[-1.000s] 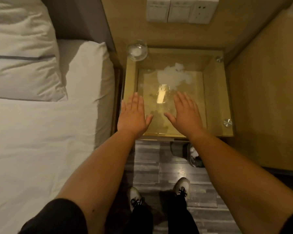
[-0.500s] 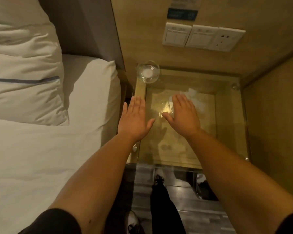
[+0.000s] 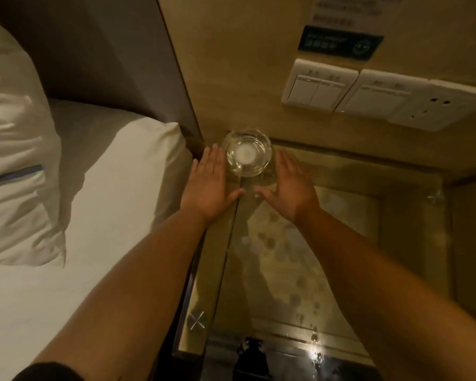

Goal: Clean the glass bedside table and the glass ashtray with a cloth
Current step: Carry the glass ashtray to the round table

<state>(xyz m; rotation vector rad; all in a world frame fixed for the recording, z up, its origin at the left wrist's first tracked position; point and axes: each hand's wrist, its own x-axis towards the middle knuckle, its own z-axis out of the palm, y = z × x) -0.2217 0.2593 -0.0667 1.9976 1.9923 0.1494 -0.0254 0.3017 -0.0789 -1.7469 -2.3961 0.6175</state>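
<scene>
Round clear glass ashtray [image 3: 248, 153] sits upper centre of the frame, at the far left corner of the square glass-topped bedside table [image 3: 294, 270], close to the tan wood-grain wall panel [image 3: 245, 64].

Left hand [image 3: 210, 188] flat, palm down, fingers straight and together, just left of the ashtray; holds nothing. Contact with the ashtray wall cannot be told.

Right hand [image 3: 289, 188] flat and spread likewise, just right of the ashtray, thumb pointing toward the left thumb; also empty.

Glass top shows pale round smudge marks [image 3: 283, 251] across the middle and lower part.

White bed sheet [image 3: 80, 243] fills the left of the frame, white pillow with a dark stripe [image 3: 14, 166] at the left edge. White wall switches and socket [image 3: 368, 94] at upper right.
</scene>
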